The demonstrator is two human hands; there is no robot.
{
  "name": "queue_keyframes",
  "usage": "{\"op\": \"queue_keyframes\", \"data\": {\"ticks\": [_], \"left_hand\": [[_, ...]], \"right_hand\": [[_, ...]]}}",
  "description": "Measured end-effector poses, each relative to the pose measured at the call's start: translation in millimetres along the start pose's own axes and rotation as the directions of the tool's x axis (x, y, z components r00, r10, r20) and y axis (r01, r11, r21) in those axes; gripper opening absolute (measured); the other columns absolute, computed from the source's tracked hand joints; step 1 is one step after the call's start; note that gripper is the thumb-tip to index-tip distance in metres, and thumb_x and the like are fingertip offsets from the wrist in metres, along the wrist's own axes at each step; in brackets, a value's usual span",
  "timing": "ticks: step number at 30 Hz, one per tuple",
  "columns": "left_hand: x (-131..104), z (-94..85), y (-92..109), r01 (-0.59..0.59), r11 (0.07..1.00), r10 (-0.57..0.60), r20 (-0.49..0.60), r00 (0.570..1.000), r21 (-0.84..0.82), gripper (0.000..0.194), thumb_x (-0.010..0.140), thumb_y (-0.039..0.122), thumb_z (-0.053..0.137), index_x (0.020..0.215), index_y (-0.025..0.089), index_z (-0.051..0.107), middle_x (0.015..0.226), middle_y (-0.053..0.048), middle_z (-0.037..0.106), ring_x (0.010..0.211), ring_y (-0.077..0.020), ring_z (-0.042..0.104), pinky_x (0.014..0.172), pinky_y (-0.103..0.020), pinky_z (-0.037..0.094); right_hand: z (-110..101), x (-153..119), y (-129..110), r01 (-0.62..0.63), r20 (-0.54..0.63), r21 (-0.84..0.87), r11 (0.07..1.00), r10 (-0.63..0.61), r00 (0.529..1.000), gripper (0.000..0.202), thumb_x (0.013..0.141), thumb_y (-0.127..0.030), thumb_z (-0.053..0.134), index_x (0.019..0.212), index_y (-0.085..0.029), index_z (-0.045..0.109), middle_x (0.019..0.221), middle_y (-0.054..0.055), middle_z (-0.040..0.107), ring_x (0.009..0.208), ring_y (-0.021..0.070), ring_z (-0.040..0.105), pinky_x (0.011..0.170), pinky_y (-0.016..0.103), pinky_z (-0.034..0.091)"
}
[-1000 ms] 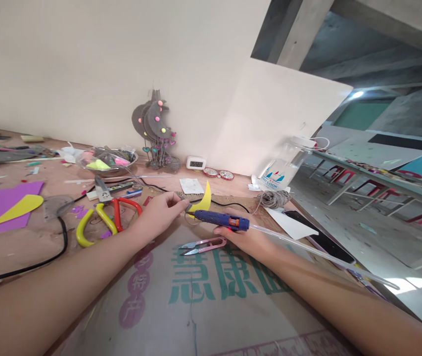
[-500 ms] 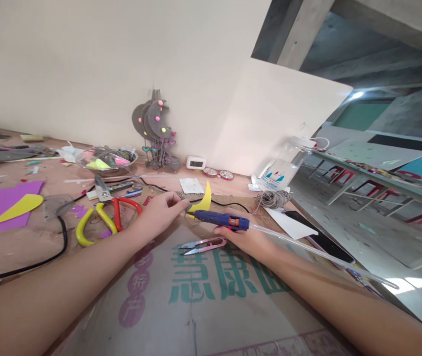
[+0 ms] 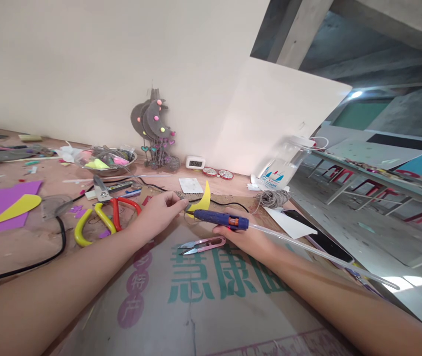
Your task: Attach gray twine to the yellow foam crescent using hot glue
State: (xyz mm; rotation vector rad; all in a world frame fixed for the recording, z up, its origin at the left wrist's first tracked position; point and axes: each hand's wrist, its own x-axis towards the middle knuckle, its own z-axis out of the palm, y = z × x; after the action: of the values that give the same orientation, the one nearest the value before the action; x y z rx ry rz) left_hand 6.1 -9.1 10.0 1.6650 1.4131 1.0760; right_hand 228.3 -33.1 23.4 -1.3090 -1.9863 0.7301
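My left hand (image 3: 168, 206) is closed in a pinch at the lower end of a yellow crescent moon cutout (image 3: 205, 199), whose upper tip points up. What lies between the fingertips is partly hidden. My right hand (image 3: 244, 237) is wrapped round a blue hot glue gun (image 3: 220, 219), its nozzle pointing left at the crescent's lower end beside my left fingertips. A long clear glue stick (image 3: 307, 247) runs out of the gun's back. Just below the gun, pink thread snips (image 3: 203, 244) lie on the printed cardboard (image 3: 166, 316).
Yellow-handled and red-handled pliers (image 3: 101, 217) lie left, near purple sheets (image 3: 6, 202). Behind stand a bowl of craft bits (image 3: 103, 160), grey moon ornaments (image 3: 154, 123) and a small clock (image 3: 195, 162). On the right are twine (image 3: 273, 199), a plastic jug (image 3: 283, 165) and a black phone-like slab (image 3: 318, 235).
Both hands, the glue gun and the yellow crescent stay nearly where they were. The whole view has shifted very slightly.
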Motion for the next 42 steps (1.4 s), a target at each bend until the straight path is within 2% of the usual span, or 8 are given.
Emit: {"op": "queue_keyframes", "data": {"ticks": [10, 17, 24, 32, 39, 42], "left_hand": [[-2.2, -1.9, 4.2, 0.005, 1.000, -0.005, 0.004, 1.000, 0.009, 0.033, 0.075, 0.048, 0.053, 0.062, 0.017, 0.050, 0.057, 0.004, 0.051, 0.053, -0.0102, 0.043, 0.051, -0.022, 0.031], [-1.2, -1.4, 3.0, 0.014, 1.000, -0.014, 0.006, 1.000, 0.010, 0.033, 0.076, 0.048, 0.052, 0.063, 0.018, 0.050, 0.058, 0.004, 0.051, 0.051, -0.0091, 0.041, 0.051, -0.022, 0.031], [-1.8, -1.5, 2.8, -0.016, 1.000, 0.016, 0.011, 1.000, -0.006, 0.033, 0.076, 0.047, 0.053, 0.061, 0.017, 0.050, 0.056, 0.004, 0.049, 0.053, -0.0101, 0.042, 0.052, -0.022, 0.031], [-1.4, -1.7, 0.9, -0.004, 1.000, 0.004, 0.011, 1.000, 0.002, 0.032, 0.077, 0.046, 0.053, 0.063, 0.018, 0.049, 0.057, 0.004, 0.049, 0.051, -0.0089, 0.040, 0.049, -0.021, 0.029], [-2.1, -1.8, 2.6, 0.007, 1.000, -0.007, 0.014, 1.000, -0.004, 0.032, 0.076, 0.047, 0.053, 0.062, 0.018, 0.049, 0.055, 0.005, 0.048, 0.047, -0.0082, 0.037, 0.045, -0.021, 0.027], [-2.2, -1.7, 2.8, 0.008, 1.000, -0.009, 0.018, 1.000, 0.002, 0.032, 0.077, 0.047, 0.053, 0.063, 0.018, 0.048, 0.056, 0.005, 0.047, 0.047, -0.0078, 0.036, 0.045, -0.020, 0.027]], "right_hand": [[-0.9, 1.2, 3.9, 0.013, 0.012, 0.008, 1.000, -0.013, 1.000, 0.033, 0.072, -0.041, 0.067, 0.099, -0.021, 0.064, 0.075, -0.001, 0.065, 0.067, 0.0139, 0.058, 0.061, 0.023, 0.044], [-0.6, 2.4, 8.2, 0.018, 0.015, 0.049, 0.999, -0.019, 1.000, 0.035, 0.072, -0.041, 0.066, 0.100, -0.021, 0.065, 0.077, 0.000, 0.066, 0.068, 0.0137, 0.059, 0.059, 0.022, 0.045], [-0.1, 3.0, 8.0, 0.032, -0.013, 0.018, 0.999, -0.032, 0.999, 0.030, 0.072, -0.040, 0.066, 0.095, -0.021, 0.066, 0.074, 0.000, 0.066, 0.066, 0.0138, 0.059, 0.060, 0.023, 0.044], [-1.9, 2.7, 6.8, 0.000, -0.037, -0.030, 1.000, -0.001, 0.999, 0.033, 0.070, -0.045, 0.066, 0.091, -0.019, 0.066, 0.074, 0.001, 0.065, 0.066, 0.0148, 0.057, 0.060, 0.025, 0.044], [-3.4, 2.3, 6.2, 0.008, -0.033, -0.052, 0.999, -0.010, 0.999, 0.030, 0.072, -0.046, 0.064, 0.082, -0.018, 0.063, 0.067, 0.000, 0.060, 0.060, 0.0133, 0.053, 0.054, 0.024, 0.042], [-3.7, 3.2, 8.0, 0.017, -0.049, -0.082, 0.997, -0.021, 0.999, 0.030, 0.072, -0.047, 0.063, 0.081, -0.018, 0.062, 0.069, 0.000, 0.061, 0.062, 0.0140, 0.054, 0.057, 0.025, 0.043]]}}
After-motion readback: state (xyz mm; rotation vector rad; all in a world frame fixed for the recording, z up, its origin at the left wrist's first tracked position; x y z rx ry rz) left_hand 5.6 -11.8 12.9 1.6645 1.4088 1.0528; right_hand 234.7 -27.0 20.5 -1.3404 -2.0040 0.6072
